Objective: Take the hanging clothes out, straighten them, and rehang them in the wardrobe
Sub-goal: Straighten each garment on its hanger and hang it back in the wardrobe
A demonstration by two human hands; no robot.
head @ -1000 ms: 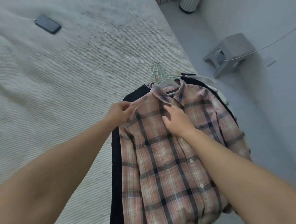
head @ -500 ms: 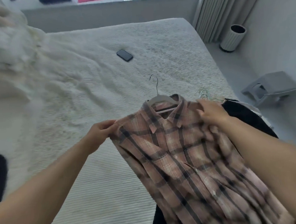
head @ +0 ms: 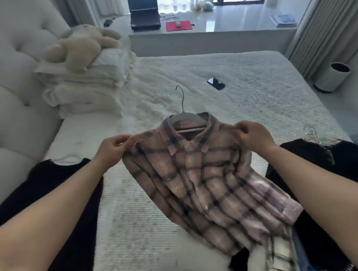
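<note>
A pink plaid shirt on a white hanger is held up above the bed, its body slanting down to the right. My left hand pinches the shirt's left shoulder. My right hand pinches its right shoulder. The hanger's metal hook points up and away from me. A dark garment with more hangers lies on the bed to the right, partly under the shirt's hem. Another dark garment lies at the left. No wardrobe is in view.
A black phone lies on the bedspread beyond the shirt. Folded bedding topped by a plush toy is stacked at the headboard. A ribbed bin stands on the floor at the right, by curtains. A desk sits behind the bed.
The shirt has been lifted off the clothes pile and swung left over the middle of the bed. My right hand went from the shirt's chest to its right shoulder. My view has tilted up.
</note>
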